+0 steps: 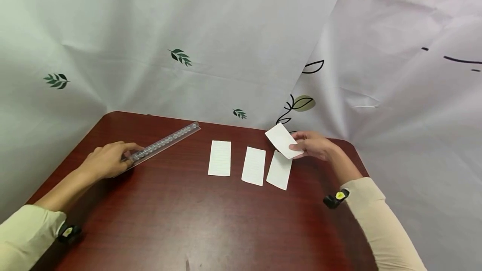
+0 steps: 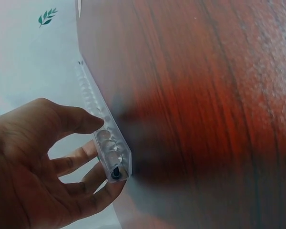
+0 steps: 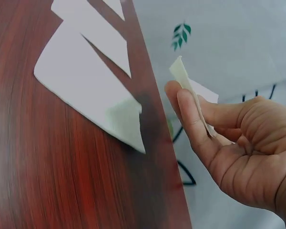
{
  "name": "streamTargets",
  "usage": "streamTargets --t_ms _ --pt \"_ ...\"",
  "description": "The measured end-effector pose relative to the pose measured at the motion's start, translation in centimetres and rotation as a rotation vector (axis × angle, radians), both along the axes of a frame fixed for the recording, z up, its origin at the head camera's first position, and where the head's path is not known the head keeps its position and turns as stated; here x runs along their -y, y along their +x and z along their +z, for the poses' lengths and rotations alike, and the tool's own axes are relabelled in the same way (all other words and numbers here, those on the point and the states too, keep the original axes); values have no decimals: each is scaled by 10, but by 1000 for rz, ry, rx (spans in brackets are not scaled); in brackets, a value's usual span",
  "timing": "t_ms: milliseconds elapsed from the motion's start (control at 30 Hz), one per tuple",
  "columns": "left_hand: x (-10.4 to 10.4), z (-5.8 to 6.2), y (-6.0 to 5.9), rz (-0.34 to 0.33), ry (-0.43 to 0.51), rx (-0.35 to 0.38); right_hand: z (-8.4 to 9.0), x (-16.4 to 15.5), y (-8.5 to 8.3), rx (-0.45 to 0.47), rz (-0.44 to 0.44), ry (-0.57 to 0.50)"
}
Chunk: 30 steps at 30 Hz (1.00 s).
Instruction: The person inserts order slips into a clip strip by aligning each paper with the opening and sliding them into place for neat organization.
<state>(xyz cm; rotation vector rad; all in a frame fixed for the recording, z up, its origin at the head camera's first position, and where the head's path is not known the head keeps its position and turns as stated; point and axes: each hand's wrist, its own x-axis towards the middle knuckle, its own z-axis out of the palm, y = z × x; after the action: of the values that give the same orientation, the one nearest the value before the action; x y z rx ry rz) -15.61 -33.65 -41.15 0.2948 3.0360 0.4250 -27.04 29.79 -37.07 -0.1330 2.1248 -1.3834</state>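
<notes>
One white card (image 1: 281, 138) was pinched by R hand (image 1: 314, 144); clear tube (image 1: 165, 141) w/ round bits (image 2: 109, 145), by L hand (image 1: 106, 160). Black plug (image 2: 116, 172) was shown in L-wrist cam only.

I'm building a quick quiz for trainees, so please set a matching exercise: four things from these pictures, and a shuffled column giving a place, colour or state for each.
Things:
1. Left hand
2. Right hand
3. Table
4. Backdrop

Descriptions:
A. Reddish brown
B. Holds a white card
C. Pale, with printed leaves
D. Holds a clear strip

Pairs: 1-D, 2-B, 3-A, 4-C
</notes>
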Motion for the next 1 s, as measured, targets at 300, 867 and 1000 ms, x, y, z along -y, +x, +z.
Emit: streamTargets --t_ms 300,867,1000 --pt "-1 2 1 14 11 31 -4 42 -3 -30 4 6" --pt "-3 4 0 24 42 53 -13 117 -7 -39 -4 -60" --pt "-4 5 1 31 46 56 -13 135 -10 -28 -13 -70"
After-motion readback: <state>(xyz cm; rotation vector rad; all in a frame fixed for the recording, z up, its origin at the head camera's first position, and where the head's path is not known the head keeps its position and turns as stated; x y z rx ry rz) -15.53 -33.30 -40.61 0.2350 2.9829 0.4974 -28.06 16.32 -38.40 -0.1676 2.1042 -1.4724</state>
